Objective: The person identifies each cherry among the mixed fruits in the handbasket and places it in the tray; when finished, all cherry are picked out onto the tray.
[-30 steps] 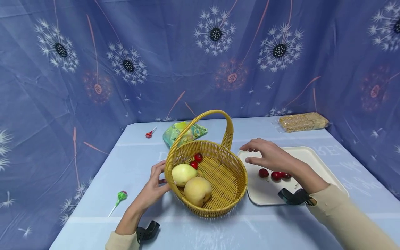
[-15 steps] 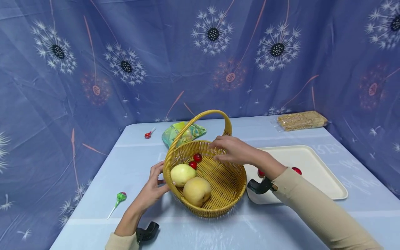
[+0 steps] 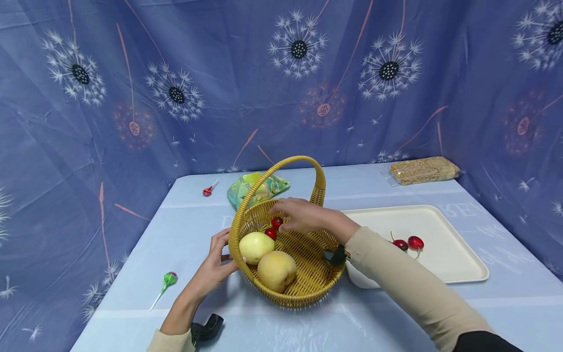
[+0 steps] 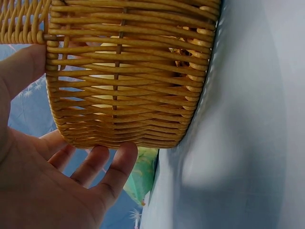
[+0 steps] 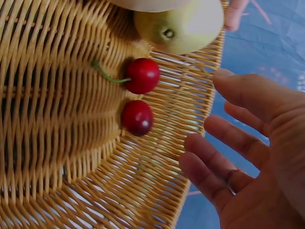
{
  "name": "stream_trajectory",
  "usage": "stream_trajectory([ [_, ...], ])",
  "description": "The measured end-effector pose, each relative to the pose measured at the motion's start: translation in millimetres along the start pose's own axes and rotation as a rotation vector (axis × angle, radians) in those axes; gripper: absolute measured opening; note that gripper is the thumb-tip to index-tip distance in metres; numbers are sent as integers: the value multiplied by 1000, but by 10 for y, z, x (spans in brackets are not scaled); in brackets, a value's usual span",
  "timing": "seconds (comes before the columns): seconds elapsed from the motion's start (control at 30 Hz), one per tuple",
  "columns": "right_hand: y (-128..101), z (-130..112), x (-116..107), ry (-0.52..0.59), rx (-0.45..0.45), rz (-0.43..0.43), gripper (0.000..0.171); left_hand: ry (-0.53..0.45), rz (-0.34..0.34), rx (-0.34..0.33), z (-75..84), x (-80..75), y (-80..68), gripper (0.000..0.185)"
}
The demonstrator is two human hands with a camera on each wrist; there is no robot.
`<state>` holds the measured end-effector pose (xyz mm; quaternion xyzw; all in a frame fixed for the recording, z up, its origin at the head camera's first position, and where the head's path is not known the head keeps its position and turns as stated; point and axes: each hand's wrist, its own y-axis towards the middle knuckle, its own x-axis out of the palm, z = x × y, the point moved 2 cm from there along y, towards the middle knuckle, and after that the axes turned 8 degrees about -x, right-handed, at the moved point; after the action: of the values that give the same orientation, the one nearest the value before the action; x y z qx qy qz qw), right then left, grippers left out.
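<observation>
Round woven basket [image 3: 304,299], glossy cherries [image 5: 142,76]

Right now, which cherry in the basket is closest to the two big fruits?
The cherry with the curved green stem in the right wrist view; the other cherry in there lies farther from both.

On the surface [image 3: 193,222] there lay a green lollipop [image 3: 169,278], a red lollipop [image 3: 207,191], a green plastic bag [image 3: 241,189] and a clear-wrapped grainy snack [image 3: 424,170]. Behind hung a dandelion-print cloth [image 3: 237,73].
</observation>
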<state>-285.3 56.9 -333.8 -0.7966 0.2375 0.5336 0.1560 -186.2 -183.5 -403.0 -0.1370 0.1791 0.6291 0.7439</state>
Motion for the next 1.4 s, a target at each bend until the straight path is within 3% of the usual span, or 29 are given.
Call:
stream_trajectory([
  [0.23,154,73,158,-15,15,-78,49,-2,2,12,5,3,-6,60],
  [0.4,203,101,261,-44,-26,-138,53,-3,2,9,9,7,-10,60],
  [0.57,224,108,340,-64,-58,-151,52,2,2,8,3,16,0,60],
  [0.97,173,113,401,-104,-19,-197,41,6,1,8,-7,9,-5,61],
  [1.4,120,116,416,-125,-29,-188,27,-2,-1,3,5,5,-5,62],
])
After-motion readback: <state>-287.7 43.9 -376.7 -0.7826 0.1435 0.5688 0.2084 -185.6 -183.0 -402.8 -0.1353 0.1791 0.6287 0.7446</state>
